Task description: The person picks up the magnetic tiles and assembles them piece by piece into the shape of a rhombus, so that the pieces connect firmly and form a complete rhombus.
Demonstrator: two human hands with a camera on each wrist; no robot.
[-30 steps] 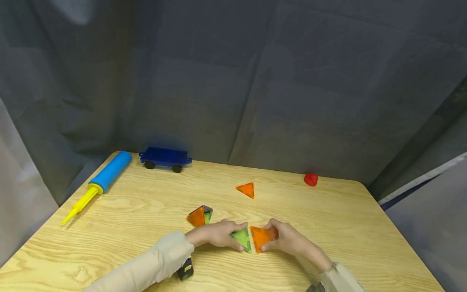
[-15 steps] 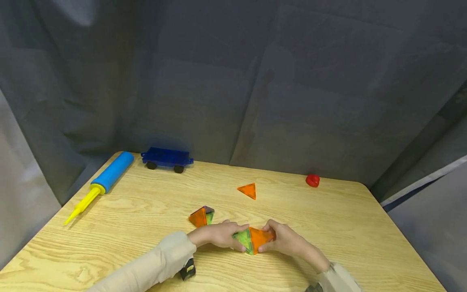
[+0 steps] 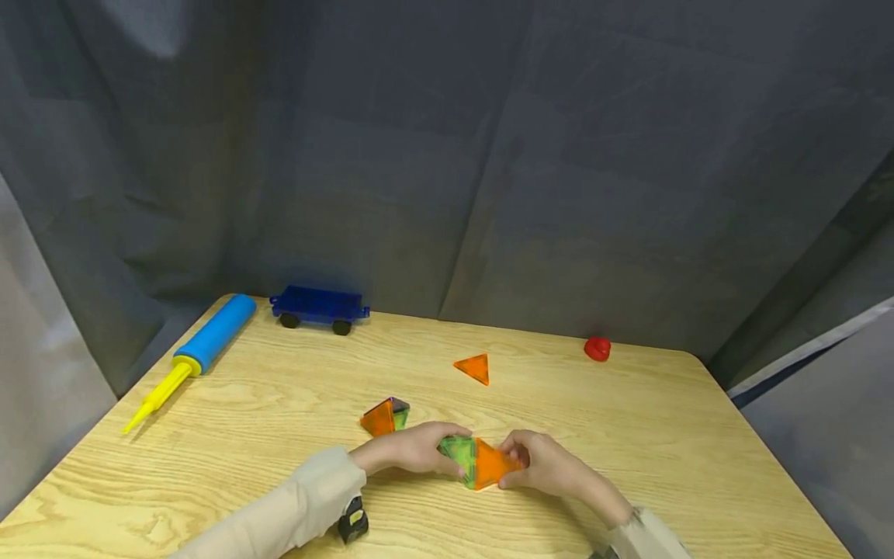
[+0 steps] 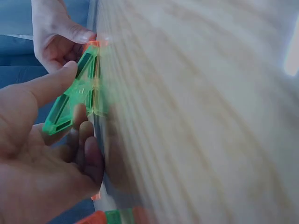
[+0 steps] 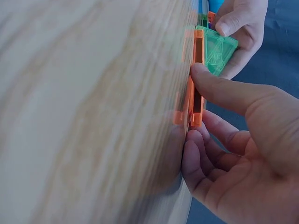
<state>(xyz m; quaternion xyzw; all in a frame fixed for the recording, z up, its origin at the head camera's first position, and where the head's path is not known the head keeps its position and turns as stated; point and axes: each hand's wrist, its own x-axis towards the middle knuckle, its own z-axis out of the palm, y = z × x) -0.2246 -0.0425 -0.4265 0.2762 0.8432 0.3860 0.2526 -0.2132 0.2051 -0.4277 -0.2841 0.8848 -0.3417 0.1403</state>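
My left hand (image 3: 419, 448) pinches a green translucent triangular magnetic tile (image 3: 457, 454) between thumb and fingers. In the left wrist view this green tile (image 4: 84, 91) slants up from the table, with one edge low at the surface. To its right, an orange triangular magnetic tile (image 3: 492, 463) meets it edge to edge. My right hand (image 3: 552, 466) grips that orange tile by its right corner. From the right wrist, the orange tile (image 5: 198, 88) appears nearly flat on the wood, thumb on top and fingers curled at its end.
Behind the left hand stands a small pyramid of orange, green and purple tiles (image 3: 380, 419). A loose orange triangle (image 3: 475, 368) lies farther back. Along the back are a blue wheeled toy car base (image 3: 317, 305), a blue-yellow hand pump (image 3: 213, 334) and a small red object (image 3: 597, 348).
The gap between the green and orange tiles has closed, so their edges now meet. The green tile has since tilted up in the left hand.
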